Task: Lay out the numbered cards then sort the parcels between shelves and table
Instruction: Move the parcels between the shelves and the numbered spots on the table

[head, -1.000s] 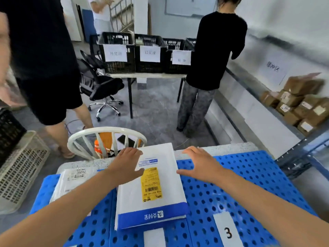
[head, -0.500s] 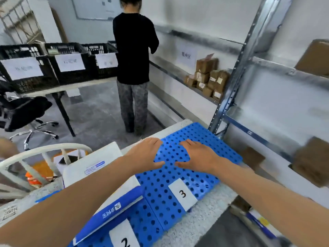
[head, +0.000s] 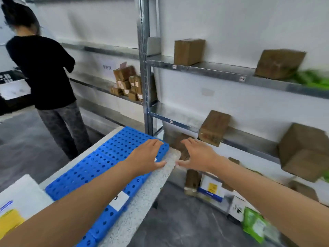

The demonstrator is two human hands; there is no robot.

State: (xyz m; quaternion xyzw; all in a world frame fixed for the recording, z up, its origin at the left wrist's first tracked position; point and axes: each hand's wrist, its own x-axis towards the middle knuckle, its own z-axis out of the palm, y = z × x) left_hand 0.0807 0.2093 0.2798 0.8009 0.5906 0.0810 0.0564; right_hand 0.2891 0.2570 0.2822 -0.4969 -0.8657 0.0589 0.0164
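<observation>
**Head view**

- Left hand (head: 146, 155): fingers straight and close together, holding nothing, over the far corner of the mat (head: 85, 172).
- Right hand (head: 197, 154): fingers straight and slightly spread, holding nothing, past the table (head: 142, 196) edge, toward the shelf (head: 178, 115).
- Tilted box (head: 213, 128): on the middle shelf, at 1 o'clock from the right hand, near but apart.
- Low box (head: 175, 146): at 11 o'clock from the right hand, partly hidden by the fingers.
- Handling (judgement): the cardboard is stiff and probably light. Grip two opposite faces, one palm on each.
- Card (head: 119, 200): at 7 o'clock from the left hand, on the mat.
</observation>
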